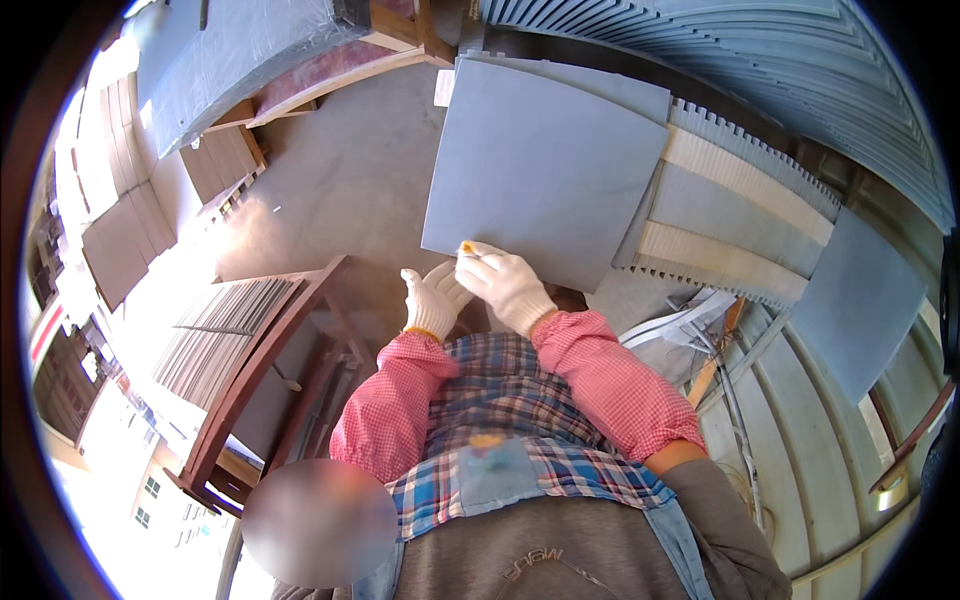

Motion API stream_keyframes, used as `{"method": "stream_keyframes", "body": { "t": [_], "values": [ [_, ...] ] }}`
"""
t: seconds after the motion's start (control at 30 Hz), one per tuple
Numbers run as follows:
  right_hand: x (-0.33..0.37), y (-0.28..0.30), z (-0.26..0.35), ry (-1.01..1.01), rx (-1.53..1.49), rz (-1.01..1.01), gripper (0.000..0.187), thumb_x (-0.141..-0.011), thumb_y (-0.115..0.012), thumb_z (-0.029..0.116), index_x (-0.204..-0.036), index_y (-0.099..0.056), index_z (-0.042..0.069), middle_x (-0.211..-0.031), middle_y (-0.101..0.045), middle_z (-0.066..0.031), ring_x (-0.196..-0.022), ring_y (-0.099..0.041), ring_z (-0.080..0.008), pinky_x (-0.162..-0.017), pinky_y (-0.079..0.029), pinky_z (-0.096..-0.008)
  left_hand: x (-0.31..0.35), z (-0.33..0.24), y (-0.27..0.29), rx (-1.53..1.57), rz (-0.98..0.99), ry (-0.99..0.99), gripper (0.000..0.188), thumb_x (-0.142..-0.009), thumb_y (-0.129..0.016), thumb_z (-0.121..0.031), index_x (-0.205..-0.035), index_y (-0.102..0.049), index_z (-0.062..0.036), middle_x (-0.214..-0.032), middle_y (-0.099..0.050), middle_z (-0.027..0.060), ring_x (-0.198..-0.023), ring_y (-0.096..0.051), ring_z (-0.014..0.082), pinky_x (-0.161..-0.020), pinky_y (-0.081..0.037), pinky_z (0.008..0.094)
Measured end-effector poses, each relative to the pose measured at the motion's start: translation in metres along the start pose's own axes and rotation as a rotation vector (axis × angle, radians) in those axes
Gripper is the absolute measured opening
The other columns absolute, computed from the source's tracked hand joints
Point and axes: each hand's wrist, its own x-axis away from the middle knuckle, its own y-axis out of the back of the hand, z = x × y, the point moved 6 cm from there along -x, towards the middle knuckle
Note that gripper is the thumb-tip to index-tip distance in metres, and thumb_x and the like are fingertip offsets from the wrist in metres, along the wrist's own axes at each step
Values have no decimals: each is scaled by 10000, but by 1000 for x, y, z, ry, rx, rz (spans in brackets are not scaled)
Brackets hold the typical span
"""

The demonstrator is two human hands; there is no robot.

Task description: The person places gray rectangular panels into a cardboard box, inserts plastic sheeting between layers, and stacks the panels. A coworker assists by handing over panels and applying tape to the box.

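My left hand (434, 301), in a white knit glove, is open with the thumb apart from the fingers and its palm partly turned up. Beside it, my right hand (507, 289), gloved the same way, has its fingers bent together. A small yellow-orange spot shows at their tips; I cannot tell whether it is a held scrap or part of the glove. Just beyond the hands lies a large flat grey panel (545, 165), its near left corner close to the right fingertips. A second grey panel (620, 88) shows partly from under it.
Right of the panel runs a rack with toothed edges and pale strips (745, 170), with another grey panel (860, 300) at its end. Many grey sheets (800, 60) stand in rows behind. A brown metal frame (255, 370) holding stacked panels (225, 325) stands left; a wrapped stack (260, 60) is farther back.
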Motion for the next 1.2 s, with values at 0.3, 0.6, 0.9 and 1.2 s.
{"method": "stream_keyframes", "body": {
  "t": [0.3,0.6,0.9,1.2],
  "values": [
    [95,79,-53,-58,42,70,228,-850,-630,34,-1065,-674,98,-1061,-677,-28,-963,-680,-223,-845,-598,-334,28,2,-1,-33,-12,105,841,-1084,-105,-632,-1586,-327,5,-1627,-372,218,-1430,-452,416,-1221,-369,506],
    [-108,-37,27,255,187,173,241,-922,-672,103,-1163,-666,106,-1327,-634,-27,-1340,-550,-226,-1102,-491,-277,15,5,25,-23,37,151,943,-1056,-91,-687,-1587,-244,77,-1654,-263,297,-1514,-300,468,-1259,-250,546],
    [-84,143,-145,-341,393,-403,244,-873,-603,21,-1099,-616,111,-1032,-655,-92,-947,-677,-306,-824,-572,-391,7,4,31,2,115,66,787,-1103,-224,-587,-1504,-403,66,-1516,-469,298,-1339,-536,457,-1132,-472,527],
    [93,142,-195,-777,-14,-714,399,-917,-612,-16,-1296,-640,104,-1260,-681,-134,-1110,-653,-361,-1012,-527,-399,16,16,-8,-40,166,60,843,-1086,-234,-633,-1503,-391,83,-1520,-463,291,-1333,-532,446,-1136,-457,521]
  ]
}}
